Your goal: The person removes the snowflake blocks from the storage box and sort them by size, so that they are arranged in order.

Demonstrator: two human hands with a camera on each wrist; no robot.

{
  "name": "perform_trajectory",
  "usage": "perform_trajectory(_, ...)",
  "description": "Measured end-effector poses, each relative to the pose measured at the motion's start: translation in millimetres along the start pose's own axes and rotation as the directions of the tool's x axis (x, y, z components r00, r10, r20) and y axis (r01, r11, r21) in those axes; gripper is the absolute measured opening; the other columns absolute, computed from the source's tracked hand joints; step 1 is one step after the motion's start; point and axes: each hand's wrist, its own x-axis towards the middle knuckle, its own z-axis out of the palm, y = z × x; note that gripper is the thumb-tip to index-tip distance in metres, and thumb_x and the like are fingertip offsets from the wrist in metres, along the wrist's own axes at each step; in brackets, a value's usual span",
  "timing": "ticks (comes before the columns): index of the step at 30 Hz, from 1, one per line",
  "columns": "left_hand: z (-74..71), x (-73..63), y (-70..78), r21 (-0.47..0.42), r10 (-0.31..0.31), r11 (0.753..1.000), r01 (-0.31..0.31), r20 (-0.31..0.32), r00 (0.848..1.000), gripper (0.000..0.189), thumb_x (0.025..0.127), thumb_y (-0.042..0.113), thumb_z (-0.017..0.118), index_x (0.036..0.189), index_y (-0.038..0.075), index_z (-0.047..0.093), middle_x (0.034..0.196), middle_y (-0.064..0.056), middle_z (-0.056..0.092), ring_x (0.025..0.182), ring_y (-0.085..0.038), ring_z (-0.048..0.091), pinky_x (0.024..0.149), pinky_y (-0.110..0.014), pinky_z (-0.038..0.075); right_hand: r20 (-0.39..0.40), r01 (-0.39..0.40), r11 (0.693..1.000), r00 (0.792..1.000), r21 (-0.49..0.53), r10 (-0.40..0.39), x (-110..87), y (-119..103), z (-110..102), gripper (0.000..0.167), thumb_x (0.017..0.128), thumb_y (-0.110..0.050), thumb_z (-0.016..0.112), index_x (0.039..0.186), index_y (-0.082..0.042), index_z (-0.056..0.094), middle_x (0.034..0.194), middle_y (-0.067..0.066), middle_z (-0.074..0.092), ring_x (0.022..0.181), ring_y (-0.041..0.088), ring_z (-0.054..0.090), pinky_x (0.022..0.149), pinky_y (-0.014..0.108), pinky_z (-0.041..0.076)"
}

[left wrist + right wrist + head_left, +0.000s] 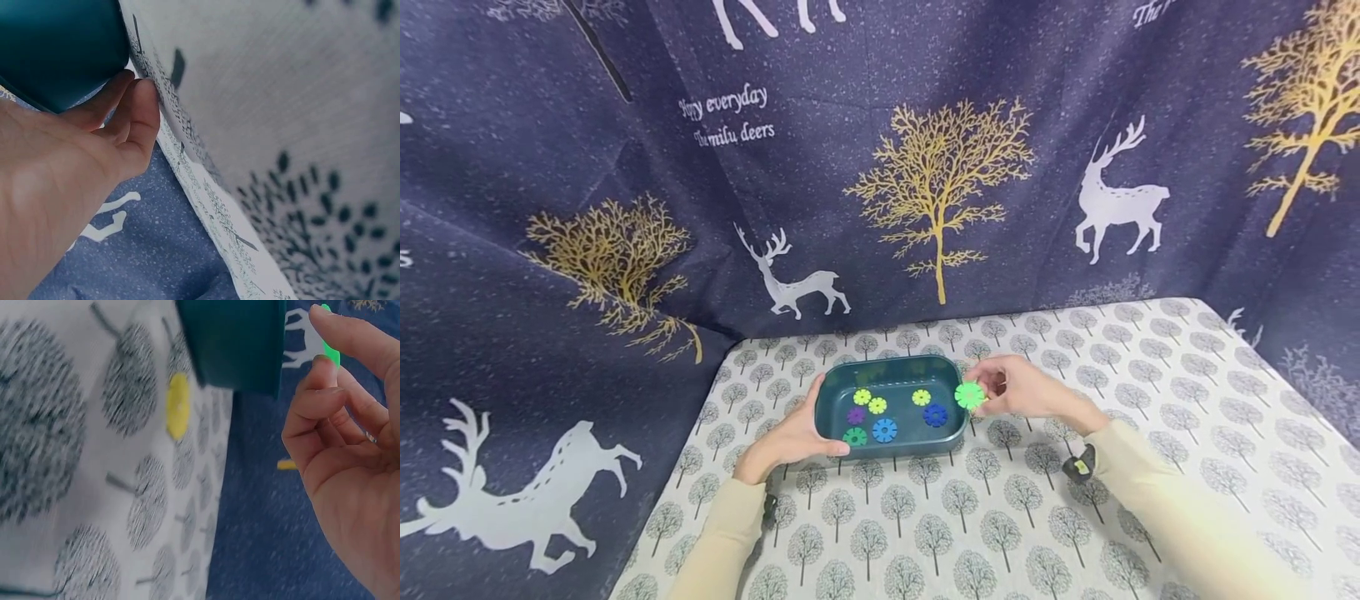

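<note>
Now, right-hand fingers [353, 337] pinch a green disc [970, 395].

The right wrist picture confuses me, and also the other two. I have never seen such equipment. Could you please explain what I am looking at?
There is no robot here: you see a person's two bare hands. The wide picture comes from a camera on the head, looking forward and down. The two close, tilted pictures come from cameras worn on the wrists, one on each.

A dark teal tray stands on a tree-patterned cloth. Inside lie seven small flower-shaped discs: three yellow, one purple, one green and two blue. Another yellow disc lies on the cloth, beside the tray.

The left hand holds the tray's left end. The right hand pinches a bright green disc near the right end.
</note>
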Motion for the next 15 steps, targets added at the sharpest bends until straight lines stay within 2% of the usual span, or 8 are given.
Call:
perform_trajectory(7, 0.1, 3.9, 0.8, -0.020, 0.029, 0.999, -0.029, 0.011, 1.000, 0.151, 0.077, 0.036, 0.099, 0.175, 0.014, -0.013, 0.175, -0.037, 0.027, 0.162, -0.056, 0.031, 0.132, -0.075, 0.025, -0.048, -0.061, 0.998, 0.997, -0.022, 0.059, -16.6, 18.7, -17.8, 0.048, 0.080, -0.007, 0.091, 0.125, -0.003, 0.075, 0.084, 0.000, 0.062, 0.073, 0.007, 0.054, 0.066, 0.020, 0.050)
perform_trajectory(15, -0.4, 1.5, -0.2, -0.031, 0.028, 0.999, -0.028, 0.010, 1.000, 0.151, 0.076, 0.034, 0.099, 0.175, 0.013, -0.012, 0.177, -0.036, 0.023, 0.163, -0.056, 0.028, 0.132, -0.075, 0.025, -0.071, -0.134, 0.989, 0.989, -0.068, 0.129, -19.8, 39.0, -26.5, 0.055, 0.081, -0.009, 0.092, 0.130, 0.002, 0.072, 0.090, 0.004, 0.068, 0.079, 0.012, 0.060, 0.069, 0.021, 0.053)
